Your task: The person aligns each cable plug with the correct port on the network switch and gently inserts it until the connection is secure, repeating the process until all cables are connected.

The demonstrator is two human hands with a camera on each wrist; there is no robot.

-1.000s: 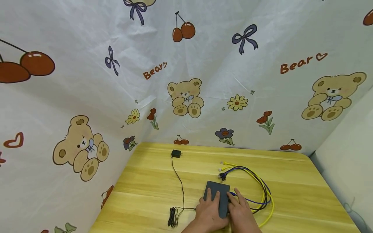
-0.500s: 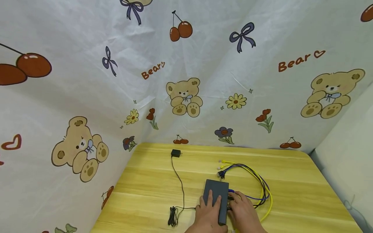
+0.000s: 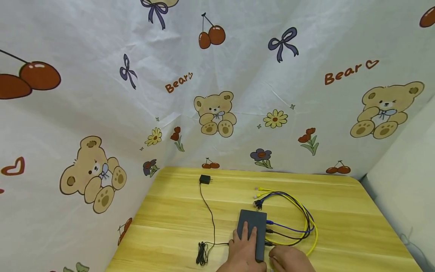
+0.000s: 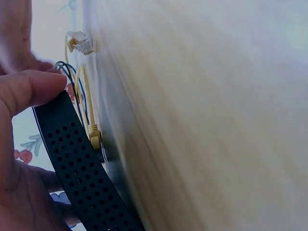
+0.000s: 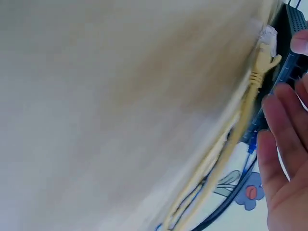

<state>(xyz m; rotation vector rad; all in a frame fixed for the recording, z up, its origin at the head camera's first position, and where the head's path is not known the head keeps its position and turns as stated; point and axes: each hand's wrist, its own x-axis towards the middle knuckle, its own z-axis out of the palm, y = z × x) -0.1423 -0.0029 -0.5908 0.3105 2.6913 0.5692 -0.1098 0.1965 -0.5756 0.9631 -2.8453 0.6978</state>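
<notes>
A dark grey network switch (image 3: 252, 217) lies on the table, its vented near end (image 4: 72, 139) showing in the left wrist view. My left hand (image 3: 242, 251) holds it, fingers spread over its top and thumb bent against the near end. Blue (image 3: 270, 222) and black plugs (image 3: 269, 231) sit in its right side. Beside the near right corner is my right hand (image 3: 290, 258), whose fingers (image 5: 272, 166) hang loosely with nothing seen between them. A yellow network cable (image 5: 260, 65) with a clear plug (image 4: 82, 43) lies near that hand.
The cables loop to the right, with loose yellow plugs (image 3: 259, 189) and dark plugs (image 3: 258, 204) behind the switch. A black power adapter (image 3: 205, 179) stands back left; its cord has a tied bundle (image 3: 201, 254). A patterned cloth (image 3: 238, 75) hangs behind the table (image 3: 166, 211).
My right hand has left the black plugs at the switch's right side and come nearer to me. The plugs now show. The switch turned slightly earlier; my left hand stays on it.
</notes>
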